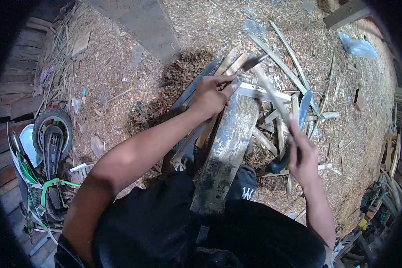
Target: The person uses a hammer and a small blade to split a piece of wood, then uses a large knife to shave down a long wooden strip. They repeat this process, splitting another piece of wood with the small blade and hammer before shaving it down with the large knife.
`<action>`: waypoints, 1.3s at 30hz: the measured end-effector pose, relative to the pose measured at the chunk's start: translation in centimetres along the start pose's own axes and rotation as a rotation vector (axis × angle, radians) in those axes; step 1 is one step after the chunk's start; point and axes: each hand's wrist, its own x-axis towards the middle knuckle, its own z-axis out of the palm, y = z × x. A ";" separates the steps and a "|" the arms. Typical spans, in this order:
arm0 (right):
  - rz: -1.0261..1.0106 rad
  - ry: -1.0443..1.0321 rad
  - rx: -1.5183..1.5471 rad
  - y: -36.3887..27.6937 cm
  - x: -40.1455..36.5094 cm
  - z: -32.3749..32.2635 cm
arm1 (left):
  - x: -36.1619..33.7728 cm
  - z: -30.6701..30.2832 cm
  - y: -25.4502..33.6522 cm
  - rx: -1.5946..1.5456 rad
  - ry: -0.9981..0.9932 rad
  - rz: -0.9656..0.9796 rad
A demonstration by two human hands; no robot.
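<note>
My right hand [303, 156] is wrapped round the pale wooden handle of a hammer [272, 91], slightly blurred. The dark hammer head [253, 62] is raised near the far end of a worn wooden plank [232, 134]. Across that plank lies a pale wood strip [268, 92]. My left hand [214, 94] has thumb and forefinger pinched at the strip's left end; what sits between the fingertips is too small to make out. Beyond the plank, to the right, a bare metal blade [304, 107] stands among loose wood strips [277, 129].
Wood shavings [120, 58] cover the ground. A concrete post [143, 27] rises at the upper left. A green and white motorbike [49, 169] stands at left. Long wood strips [290, 53] and a plastic bag [358, 45] lie at upper right.
</note>
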 end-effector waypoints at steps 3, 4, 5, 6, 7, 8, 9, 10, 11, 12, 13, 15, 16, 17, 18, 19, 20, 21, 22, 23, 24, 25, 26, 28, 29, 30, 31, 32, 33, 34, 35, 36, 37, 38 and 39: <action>0.001 -0.088 -0.100 0.4 0.1 0.0 | -0.1 0.2 0.3 0.100 0.039 -0.037; 0.017 -0.071 -0.045 0.0 0.2 0.0 | 0.0 0.3 -0.2 0.027 0.036 -0.035; 0.027 -0.011 0.005 -0.7 0.3 0.1 | 0.0 0.4 -0.8 -0.046 0.030 -0.035; 0.028 -0.014 0.006 -0.6 0.2 0.2 | 0.0 0.2 -0.8 -0.047 0.031 -0.039; -0.035 0.057 0.026 -0.4 0.1 0.3 | 0.2 0.0 -0.8 -0.041 0.008 -0.058; -0.097 0.130 0.046 -0.2 0.0 0.5 | 0.2 -0.1 -0.7 -0.034 -0.018 -0.075; -0.073 0.053 0.022 0.5 0.0 0.8 | 0.1 0.0 -0.2 -0.035 -0.018 -0.072; -0.075 0.056 0.021 0.6 -0.1 0.8 | -0.1 0.0 0.4 0.034 0.017 -0.023; -0.030 -0.012 -0.054 0.5 -0.2 0.8 | -0.3 0.0 0.8 0.103 0.050 0.026; 0.013 -0.081 -0.129 0.5 -0.2 0.8 | 0.0 0.0 0.6 0.103 0.050 0.031; 0.039 -0.079 -0.078 0.4 -0.2 0.9 | 0.2 0.0 0.3 0.145 0.073 0.063; 0.039 -0.079 -0.085 0.3 -0.4 1.1 | 0.1 0.0 0.1 0.186 0.093 0.090; 0.036 -0.076 -0.095 0.3 -0.3 1.0 | 0.0 -0.1 0.3 0.170 0.076 0.051; 0.035 -0.076 -0.096 0.3 -0.3 1.0 | 0.0 -0.1 0.5 0.155 0.057 0.011; 0.020 -0.066 -0.092 0.3 -0.3 1.1 | 0.0 -0.2 0.2 0.156 0.057 0.011; 0.004 -0.056 -0.088 0.4 -0.3 1.1 | 0.1 -0.3 -0.3 0.132 0.031 0.000; 0.004 -0.055 -0.087 0.4 -0.3 1.1 | 0.1 -0.4 -0.6 0.109 0.006 -0.010; 0.002 -0.045 -0.096 0.4 -0.3 1.2 | 0.0 -0.6 -0.6 0.110 0.006 -0.009; 0.000 -0.036 -0.105 0.5 -0.3 1.2 | -0.3 -0.6 -0.6 0.081 -0.026 -0.022; 0.001 -0.036 -0.103 0.5 -0.3 1.2 | -0.6 -0.7 -0.6 0.052 -0.059 -0.036; 0.035 -0.076 -0.106 0.5 -0.5 1.2 | -0.9 -0.7 -0.3 0.053 -0.059 -0.036; 0.070 -0.116 -0.109 0.4 -0.6 1.1 | -1.2 -0.7 0.0 0.037 -0.082 -0.086; 0.070 -0.118 -0.108 0.5 -0.6 1.2 | -1.3 -0.7 0.2 0.019 -0.106 -0.137; 0.048 -0.079 -0.061 0.5 -0.8 1.3 | -1.4 -0.3 -0.2 -0.040 -0.077 -0.134; 0.047 -0.080 -0.062 0.5 -0.8 1.4 | -1.3 0.0 -0.4 -0.097 -0.047 -0.129; 0.022 -0.037 -0.022 0.5 -0.8 1.6 | -1.3 0.2 -0.1 -0.098 -0.046 -0.128; -0.002 0.006 0.019 0.5 -0.7 1.7 | -1.2 0.3 0.1 -0.115 -0.032 -0.162; -0.003 0.007 0.018 0.5 -0.8 1.7 | -1.2 0.4 0.3 -0.131 -0.020 -0.195; -0.007 0.008 0.001 0.6 -0.8 1.6 | -1.1 0.6 0.4 -0.132 -0.020 -0.194; -0.012 0.008 -0.015 0.7 -0.9 1.6 | -1.1 0.7 0.5 -0.148 -0.003 -0.185; -0.013 0.008 -0.016 0.5 -1.0 1.5 | -1.1 0.8 0.6 -0.164 0.014 -0.177; 0.040 -0.029 -0.025 0.3 -1.0 1.3 | -1.0 0.8 0.4 -0.164 0.014 -0.178; 0.093 -0.067 -0.035 0.1 -1.0 1.2 | -0.9 0.7 0.2 -0.115 0.032 -0.138; 0.094 -0.067 -0.035 0.1 -1.0 1.2 | -0.9 0.7 0.0 -0.065 0.049 -0.098; 0.086 -0.065 -0.032 0.0 -0.9 1.2 | -0.9 0.6 0.2 -0.065 0.050 -0.098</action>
